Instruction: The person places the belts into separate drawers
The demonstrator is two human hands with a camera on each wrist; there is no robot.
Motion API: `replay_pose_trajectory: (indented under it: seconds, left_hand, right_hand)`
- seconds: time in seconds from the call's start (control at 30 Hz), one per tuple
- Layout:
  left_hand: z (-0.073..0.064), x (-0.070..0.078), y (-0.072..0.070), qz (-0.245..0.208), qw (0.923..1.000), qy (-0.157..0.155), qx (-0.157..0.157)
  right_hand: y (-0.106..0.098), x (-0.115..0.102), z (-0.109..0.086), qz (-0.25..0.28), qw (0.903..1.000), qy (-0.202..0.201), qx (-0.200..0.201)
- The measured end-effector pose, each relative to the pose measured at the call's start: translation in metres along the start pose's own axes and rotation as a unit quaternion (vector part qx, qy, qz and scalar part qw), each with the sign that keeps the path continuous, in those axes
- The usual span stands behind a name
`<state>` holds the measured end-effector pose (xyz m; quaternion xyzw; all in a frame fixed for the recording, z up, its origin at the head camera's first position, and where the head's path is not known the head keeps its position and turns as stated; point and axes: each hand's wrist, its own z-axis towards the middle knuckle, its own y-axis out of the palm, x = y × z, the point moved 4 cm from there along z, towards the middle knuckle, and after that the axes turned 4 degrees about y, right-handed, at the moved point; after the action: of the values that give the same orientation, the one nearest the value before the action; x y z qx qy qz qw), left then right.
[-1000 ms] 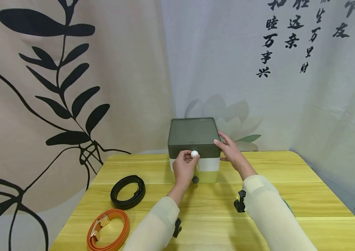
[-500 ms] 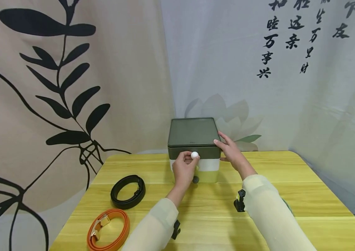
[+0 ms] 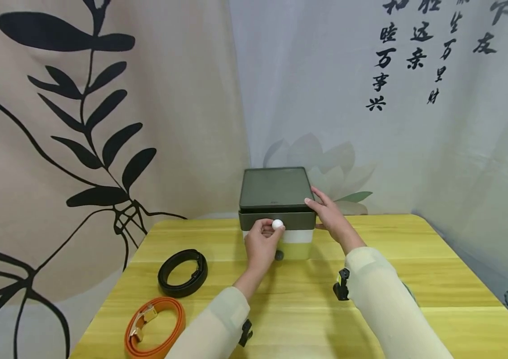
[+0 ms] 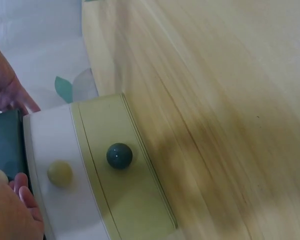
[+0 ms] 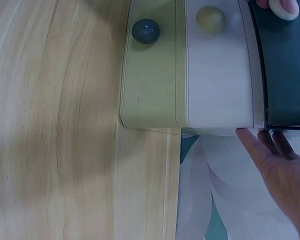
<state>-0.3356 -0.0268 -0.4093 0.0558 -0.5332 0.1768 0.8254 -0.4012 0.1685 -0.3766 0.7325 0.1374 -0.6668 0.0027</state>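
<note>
Left hand point(image 3: 261, 245) pinches the white knob point(image 3: 278, 224) at six o'clock on the drawer box point(image 3: 276, 187); right hand point(image 3: 332, 219), fingers extended, touches its four-o'clock edge.

Passing room lies between the coiled black belt point(image 3: 181, 291) and three-drawer box point(image 3: 276, 187); the printed curtain point(image 3: 191, 124) blocks the rear.

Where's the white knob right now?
In the head view, just right of and below centre: the white knob sits on the front of the dark green top drawer, pinched by the left hand.
</note>
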Motion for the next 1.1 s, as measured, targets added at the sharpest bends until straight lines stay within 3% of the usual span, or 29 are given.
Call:
replay_pose_trajectory:
  seconds: [1.1]
  left_hand:
    - [-0.026,0.008,-0.01,-0.02,0.9998,0.002,-0.006]
  right_hand:
    - [0.001,0.0,0.0,0.007,0.9999,0.009,-0.001]
